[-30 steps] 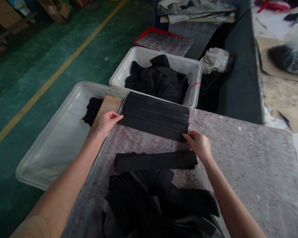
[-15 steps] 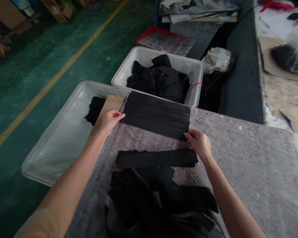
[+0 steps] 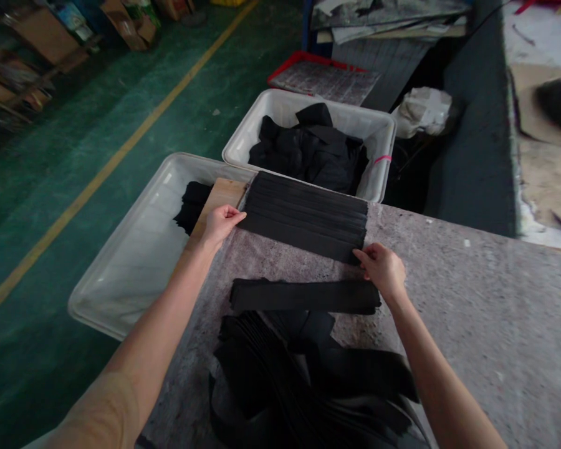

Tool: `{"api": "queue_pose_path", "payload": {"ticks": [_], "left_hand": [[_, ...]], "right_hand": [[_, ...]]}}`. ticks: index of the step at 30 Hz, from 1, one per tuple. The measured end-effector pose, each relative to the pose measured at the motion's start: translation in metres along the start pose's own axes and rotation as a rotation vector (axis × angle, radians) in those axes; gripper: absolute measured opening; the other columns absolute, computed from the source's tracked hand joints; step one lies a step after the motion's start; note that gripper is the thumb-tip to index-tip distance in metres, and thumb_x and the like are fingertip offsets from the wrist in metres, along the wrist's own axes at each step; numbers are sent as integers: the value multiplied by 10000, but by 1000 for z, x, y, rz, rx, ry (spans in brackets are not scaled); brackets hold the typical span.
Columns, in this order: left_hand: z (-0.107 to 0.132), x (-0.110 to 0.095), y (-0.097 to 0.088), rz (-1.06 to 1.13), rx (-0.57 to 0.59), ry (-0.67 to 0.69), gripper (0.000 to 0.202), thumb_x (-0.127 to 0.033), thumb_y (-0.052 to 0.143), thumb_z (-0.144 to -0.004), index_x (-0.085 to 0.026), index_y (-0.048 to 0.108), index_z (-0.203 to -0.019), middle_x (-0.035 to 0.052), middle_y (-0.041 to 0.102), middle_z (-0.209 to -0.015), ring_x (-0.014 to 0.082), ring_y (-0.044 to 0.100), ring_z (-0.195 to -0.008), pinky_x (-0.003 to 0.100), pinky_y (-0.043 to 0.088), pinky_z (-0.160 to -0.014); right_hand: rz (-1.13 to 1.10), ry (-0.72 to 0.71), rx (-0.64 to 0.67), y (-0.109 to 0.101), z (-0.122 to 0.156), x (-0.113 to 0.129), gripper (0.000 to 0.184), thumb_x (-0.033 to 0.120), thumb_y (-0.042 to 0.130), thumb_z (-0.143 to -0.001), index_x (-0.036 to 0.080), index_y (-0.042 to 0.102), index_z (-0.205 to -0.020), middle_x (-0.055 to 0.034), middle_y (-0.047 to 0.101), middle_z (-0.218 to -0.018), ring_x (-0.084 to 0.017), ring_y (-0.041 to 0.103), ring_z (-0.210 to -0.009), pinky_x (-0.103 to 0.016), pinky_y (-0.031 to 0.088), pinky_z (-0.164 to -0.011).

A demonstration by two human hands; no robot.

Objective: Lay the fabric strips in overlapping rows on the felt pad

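Overlapping black fabric strips [image 3: 303,212] lie in a row at the far edge of the speckled grey table [image 3: 477,312]. My left hand [image 3: 222,223] pinches the left end of the nearest strip in that row. At its right end, my right hand [image 3: 382,267] pinches the same strip between thumb and finger. Closer to me lies a flat stack of black strips [image 3: 303,296], apart from both hands. Below that, a loose heap of long black strips [image 3: 308,380] curls over the table. What the strips are made of is hard to tell.
A white tub [image 3: 121,274] with some black pieces stands left of the table, a wooden board [image 3: 222,190] across its corner. Beyond the table, another white tub [image 3: 247,128] holds a pile of black pieces [image 3: 313,149]. A dark panel [image 3: 472,137] rises at the right.
The whole view has shifted slightly, so everything appears a little farther right. Both hands keep their pinch on the ends of the nearest strip, which lies in the same place.
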State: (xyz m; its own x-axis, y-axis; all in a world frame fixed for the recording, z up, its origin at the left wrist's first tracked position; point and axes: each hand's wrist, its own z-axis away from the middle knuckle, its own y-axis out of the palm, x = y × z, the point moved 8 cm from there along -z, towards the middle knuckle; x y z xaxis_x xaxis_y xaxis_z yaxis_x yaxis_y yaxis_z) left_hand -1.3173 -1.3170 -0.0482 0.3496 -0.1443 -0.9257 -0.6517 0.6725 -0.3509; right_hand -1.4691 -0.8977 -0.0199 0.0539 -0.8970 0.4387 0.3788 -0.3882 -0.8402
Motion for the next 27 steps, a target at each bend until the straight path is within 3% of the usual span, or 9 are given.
{"api": "queue_pose_path", "payload": {"ticks": [3,9,16,22,27], "left_hand": [[1,0,0,21,2,-19,329,-389,787,-546,-149,597,-666,-18,586,-607,103,494,-573,222,363,-583],[1,5,-2,83,-1,-37,340,-387,805,-546,-145,607,-681,-16,602,-619,98,497,-574,217,368,-584],[3,2,-4,70,-11,-59,322,-379,798,-555,-142,615,-673,-19,587,-596,83,464,-538,205,343,-536],[10,-3,-3,108,11,-94,351,-418,784,-573,-141,616,-709,-36,550,-577,57,408,-467,180,283,-445],[14,2,-3,170,22,-169,377,-431,774,-589,-145,586,-747,-52,529,-569,32,367,-399,153,207,-374]], "right_hand": [[-46,-2,-25,0,0,-3,291,504,575,-817,223,581,-743,35,642,-571,-128,559,-437,-250,347,-491],[-478,-170,-60,-4,25,-8,371,568,538,-835,201,559,-885,-14,654,-686,-157,614,-547,-260,450,-522],[19,-470,-192,-18,66,8,310,505,517,-904,223,644,-927,-45,660,-943,-177,624,-773,-279,465,-653],[182,-539,-160,-12,66,12,186,389,548,-915,235,634,-971,-44,639,-967,-207,603,-893,-289,464,-675],[271,-560,-94,-10,66,18,212,389,668,-838,241,634,-985,-54,608,-982,-228,566,-943,-314,465,-720]]}}
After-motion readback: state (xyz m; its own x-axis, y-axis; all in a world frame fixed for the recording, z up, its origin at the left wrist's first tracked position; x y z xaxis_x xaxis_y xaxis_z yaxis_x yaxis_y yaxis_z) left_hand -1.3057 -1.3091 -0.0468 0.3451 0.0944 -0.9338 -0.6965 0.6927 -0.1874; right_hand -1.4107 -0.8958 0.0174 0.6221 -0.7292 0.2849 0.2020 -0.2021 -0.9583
